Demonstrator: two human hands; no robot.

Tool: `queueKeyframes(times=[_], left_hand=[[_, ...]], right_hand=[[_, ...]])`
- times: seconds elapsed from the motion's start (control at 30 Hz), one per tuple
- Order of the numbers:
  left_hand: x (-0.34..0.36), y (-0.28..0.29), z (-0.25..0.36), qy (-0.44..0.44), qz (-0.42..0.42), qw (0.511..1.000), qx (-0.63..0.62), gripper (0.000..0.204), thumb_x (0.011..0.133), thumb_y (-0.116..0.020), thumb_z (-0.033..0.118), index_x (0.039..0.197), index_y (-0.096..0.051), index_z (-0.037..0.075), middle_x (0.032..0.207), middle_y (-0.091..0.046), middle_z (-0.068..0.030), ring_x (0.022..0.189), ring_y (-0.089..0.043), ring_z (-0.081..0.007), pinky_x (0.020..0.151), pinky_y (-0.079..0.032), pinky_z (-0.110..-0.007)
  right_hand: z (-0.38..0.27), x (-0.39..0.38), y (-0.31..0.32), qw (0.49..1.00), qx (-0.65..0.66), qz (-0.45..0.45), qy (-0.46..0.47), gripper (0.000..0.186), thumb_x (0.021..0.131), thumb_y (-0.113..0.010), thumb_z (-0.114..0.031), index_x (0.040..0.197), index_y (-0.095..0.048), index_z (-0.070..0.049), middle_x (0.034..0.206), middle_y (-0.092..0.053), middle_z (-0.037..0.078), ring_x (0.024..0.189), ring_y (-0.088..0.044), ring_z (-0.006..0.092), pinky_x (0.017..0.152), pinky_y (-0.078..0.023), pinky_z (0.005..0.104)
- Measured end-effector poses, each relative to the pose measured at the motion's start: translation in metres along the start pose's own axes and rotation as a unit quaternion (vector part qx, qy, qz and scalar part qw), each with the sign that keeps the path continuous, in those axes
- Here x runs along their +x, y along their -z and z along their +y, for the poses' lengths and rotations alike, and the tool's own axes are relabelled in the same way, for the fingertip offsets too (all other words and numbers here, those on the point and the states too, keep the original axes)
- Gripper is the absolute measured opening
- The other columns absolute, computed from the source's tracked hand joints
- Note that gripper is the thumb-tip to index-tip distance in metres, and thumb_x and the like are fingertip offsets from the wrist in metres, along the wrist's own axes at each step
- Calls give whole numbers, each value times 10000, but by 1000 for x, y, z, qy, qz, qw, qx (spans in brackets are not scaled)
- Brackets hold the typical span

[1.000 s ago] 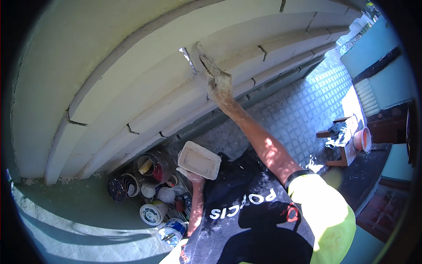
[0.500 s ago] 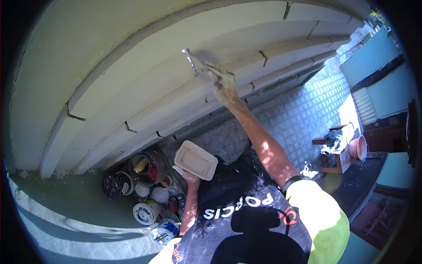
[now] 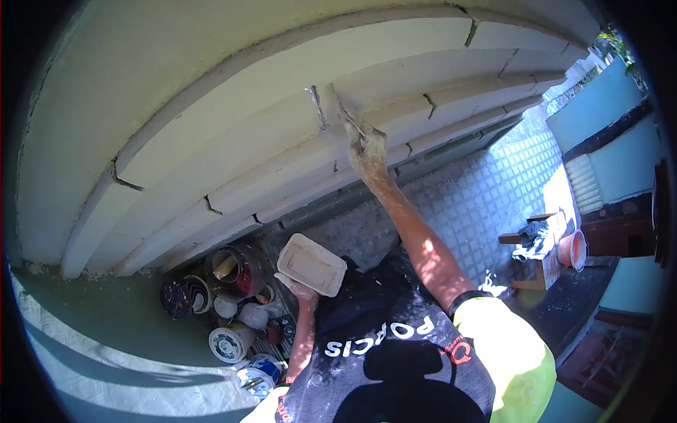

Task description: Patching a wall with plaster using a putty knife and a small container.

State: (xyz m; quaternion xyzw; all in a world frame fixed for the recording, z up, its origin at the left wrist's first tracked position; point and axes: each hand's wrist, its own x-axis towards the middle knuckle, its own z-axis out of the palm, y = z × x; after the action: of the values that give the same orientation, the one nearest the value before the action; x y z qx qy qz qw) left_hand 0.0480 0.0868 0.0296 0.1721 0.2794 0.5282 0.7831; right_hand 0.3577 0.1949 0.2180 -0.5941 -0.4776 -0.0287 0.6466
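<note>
Low in the middle, my left hand (image 3: 301, 289) is closed on the edge of a shallow, off-white rectangular tub (image 3: 311, 264), its inside smeared with pale residue. My right arm reaches up to the pale stepped moulding (image 3: 282, 113) on the wall. Coated in whitish dust, my right hand (image 3: 368, 149) is closed round a thin putty knife (image 3: 341, 104), seen nearly edge-on. To the left of the blade is a ragged grey-and-white joint (image 3: 317, 107) in the moulding. Whether the blade touches the surface cannot be made out.
Buckets (image 3: 231, 343), tins and bags crowd the floor at the lower left. Dark cracks (image 3: 430, 106) cut across the moulding's ridges. On the right, a wooden stool (image 3: 541, 271) bears a dark cloth, beside a reddish bucket (image 3: 572, 251). Patterned paving (image 3: 465, 190) lies beyond my arm.
My right hand has drawn the putty knife off the ragged joint, slightly to the right, so a gap now shows between them. The left hand still holds the tub. The view has shifted a little.
</note>
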Motion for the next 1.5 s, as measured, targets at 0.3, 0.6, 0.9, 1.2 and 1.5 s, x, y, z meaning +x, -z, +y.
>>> queueKeyframes(times=[0.3, 0.6, 0.9, 1.2, 1.5], left_hand=[[9, 13, -4, 1, -13, 1000, 21, 804, 893, -208, 729, 1445, -316, 154, 1432, -408, -77, 1303, -417, -282, 1096, -330, -452], [11, -2, -6, -7, 29, 999, 26, 846, 865, -205, 763, 1438, -349, 158, 1424, -429, -93, 1257, -464, -315, 1059, -373, -483], [-1, -16, -3, 15, -12, 1000, 20, 846, 843, -237, 784, 1444, -322, 194, 1432, -407, -77, 1283, -438, -306, 1053, -383, -488], [-14, -27, 8, 7, -11, 1000, 24, 847, 847, -215, 784, 1447, -318, 195, 1437, -403, -79, 1289, -432, -315, 1053, -384, -492], [-3, 9, -5, -28, 21, 998, 57, 813, 874, -203, 754, 1446, -319, 188, 1435, -411, -82, 1292, -434, -300, 1061, -380, -469]], right_hand=[[67, 47, 60, 985, 19, 167, -36, 284, 940, -532, -95, 1183, -617, 24, 1084, -677, 141, 959, -633, 187, 854, -481, 296], [19, 2, 29, 999, 46, -5, -24, 294, 940, -550, -143, 1185, -629, -2, 1062, -694, 143, 909, -623, 156, 831, -480, 289], [-5, -16, -16, 1000, 9, 8, 3, 249, 931, -539, -54, 1149, -638, 15, 1100, -678, 168, 964, -673, 195, 811, -506, 295], [19, 65, 36, 980, 29, 194, -3, 381, 911, -534, 0, 1292, -533, 14, 1114, -656, 218, 962, -646, 176, 854, -490, 264], [-6, -8, 3, 998, -7, -60, 32, 309, 928, -538, -66, 1217, -589, 30, 1095, -670, 194, 1018, -650, 203, 869, -489, 293]])
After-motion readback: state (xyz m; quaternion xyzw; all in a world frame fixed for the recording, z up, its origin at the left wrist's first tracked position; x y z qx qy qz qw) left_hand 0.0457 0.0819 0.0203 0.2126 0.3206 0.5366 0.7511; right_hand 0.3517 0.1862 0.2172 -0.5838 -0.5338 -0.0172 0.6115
